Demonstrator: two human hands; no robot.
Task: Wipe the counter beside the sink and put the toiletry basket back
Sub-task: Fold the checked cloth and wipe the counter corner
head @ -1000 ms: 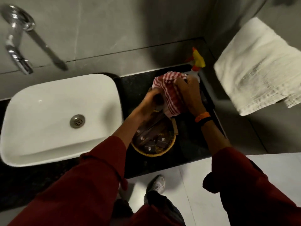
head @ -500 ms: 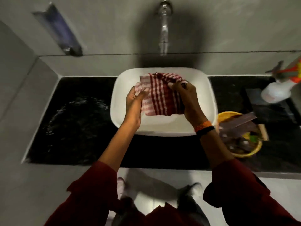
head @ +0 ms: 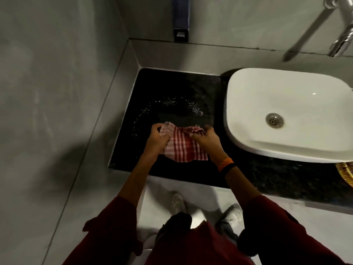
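A red-and-white checked cloth (head: pixel 181 144) is spread over the black stone counter (head: pixel 172 92) left of the white sink (head: pixel 286 104). My left hand (head: pixel 156 139) grips the cloth's left edge and my right hand (head: pixel 207 140) grips its right edge. Water droplets glisten on the counter just beyond the cloth. Only a yellow woven rim of the toiletry basket (head: pixel 345 175) shows at the right edge, on the counter in front of the sink.
Grey walls close the counter in on the left and at the back. A chrome tap (head: pixel 342 43) juts out above the sink. A dark wall fixture (head: pixel 181 18) hangs over the counter's back edge. My shoes and the pale floor show below.
I have carried the cloth from the right-hand counter near the basket, across the sink, down onto the wet left-hand counter. The view swung left, so the basket slid to the frame's right edge.
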